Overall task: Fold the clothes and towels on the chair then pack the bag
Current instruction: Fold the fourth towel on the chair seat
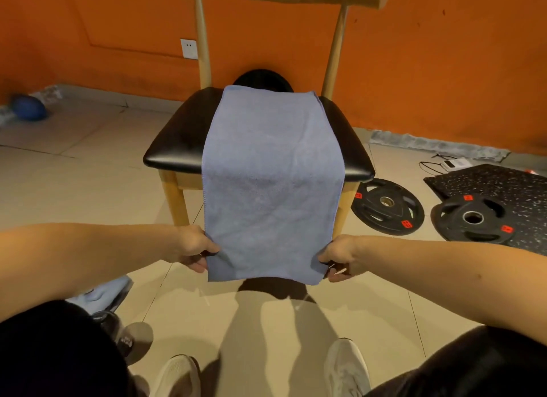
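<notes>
Nearest, two pale shoes stand on the tiled floor between two dark-clad knees, and one crumpled bluish cloth lies by the left knee. Just beyond are two bare hands and one towel. It is a single long grey-blue rectangle with a soft, slightly mottled nap and a stitched edge down its left side. It is spread flat with only faint creases. The left hand pinches the towel's near left corner, fingers curled under and thumb on top. The right hand pinches the near right corner the same way. The near end is held up taut between them above the floor. From the hands the towel runs away and up over the front edge of the one chair. It covers the middle of the black padded seat, and its far end lies at the seat's back edge, between the two pale wooden back posts. To the right of the chair, two black weight plates with red tags lie flat, the right one on a speckled dark mat. One small white device with a cable sits beyond them. Far left, one blue ball rests at the foot of the orange wall, which carries one white wall socket. One dark round shape shows behind the seat.
</notes>
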`<state>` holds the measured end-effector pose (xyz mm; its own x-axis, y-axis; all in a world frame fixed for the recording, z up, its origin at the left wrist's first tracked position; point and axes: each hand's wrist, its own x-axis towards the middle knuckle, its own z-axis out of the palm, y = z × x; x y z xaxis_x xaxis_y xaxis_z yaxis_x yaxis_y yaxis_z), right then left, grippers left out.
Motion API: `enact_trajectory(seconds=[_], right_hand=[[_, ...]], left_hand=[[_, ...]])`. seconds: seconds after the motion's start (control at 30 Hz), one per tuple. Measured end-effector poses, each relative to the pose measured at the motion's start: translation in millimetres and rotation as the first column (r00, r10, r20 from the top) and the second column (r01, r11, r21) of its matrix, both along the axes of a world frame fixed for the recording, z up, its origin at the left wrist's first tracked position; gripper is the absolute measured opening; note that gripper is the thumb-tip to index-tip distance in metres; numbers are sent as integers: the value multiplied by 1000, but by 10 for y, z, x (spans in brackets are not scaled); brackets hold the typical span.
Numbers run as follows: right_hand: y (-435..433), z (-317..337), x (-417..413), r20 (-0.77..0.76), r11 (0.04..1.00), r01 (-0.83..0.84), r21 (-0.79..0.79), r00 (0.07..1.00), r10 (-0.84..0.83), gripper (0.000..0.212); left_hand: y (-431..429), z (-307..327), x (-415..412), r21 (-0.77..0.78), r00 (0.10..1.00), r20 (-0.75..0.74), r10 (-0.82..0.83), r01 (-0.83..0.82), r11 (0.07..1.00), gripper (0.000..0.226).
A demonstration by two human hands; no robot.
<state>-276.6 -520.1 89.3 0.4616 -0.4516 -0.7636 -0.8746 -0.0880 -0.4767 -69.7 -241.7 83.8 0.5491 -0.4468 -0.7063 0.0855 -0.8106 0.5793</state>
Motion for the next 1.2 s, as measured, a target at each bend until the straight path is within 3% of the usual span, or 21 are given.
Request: enact_trajectory(seconds=[0.1, 0.23, 0.33, 0.4, 0.47, 0.6, 0.7, 0.83, 1.0, 1.07, 1.2], right_hand=[[1, 81, -2, 23, 998, 59, 7, 998, -59, 5], [-12, 245, 2, 133, 991, 119, -55, 985, -111, 16], [-42, 389, -22, 225, 979, 179, -101, 962, -152, 19], [-67, 519, -41, 313, 974, 208, -92, 934, -170, 19], [-83, 644, -68, 401, 974, 225, -20, 894, -199, 21], [-29, 880, -155, 517, 962, 205, 180, 813, -270, 14], [84, 1083, -164, 551, 940, 124, 317, 782, -289, 17], [225, 1277, -110, 550, 871, 56, 489, 755, -357, 13], [347, 1512, -44, 476, 767, 97, 634, 733, -486, 8], [387, 1603, -39, 453, 741, 127, 659, 720, -525, 9], [424, 1710, -63, 447, 696, 158, 700, 663, -600, 15]], left_hand=[[36, 78, 19, -8, 1000, -14, 24, -25, 1000, 20], [60, 263, 79, -46, 995, 13, 95, -94, 995, 22], [70, 497, 68, -98, 988, 42, 148, -143, 985, 9], [98, 625, 70, -150, 983, 42, 177, -169, 974, 16], [134, 765, 56, -265, 977, 11, 211, -200, 943, 24], [162, 945, -58, -408, 992, 23, 125, -105, 907, 10], [93, 906, -199, -365, 979, 205, 18, 60, 929, 15], [-135, 1005, -480, -184, 810, 536, -238, 387, 904, 29], [-478, 1097, -932, -22, 635, 719, -283, 427, 904, 59], [-588, 1069, -1025, -12, 593, 766, -248, 398, 917, 56], [-630, 990, -1021, 24, 530, 809, -255, 403, 915, 26]])
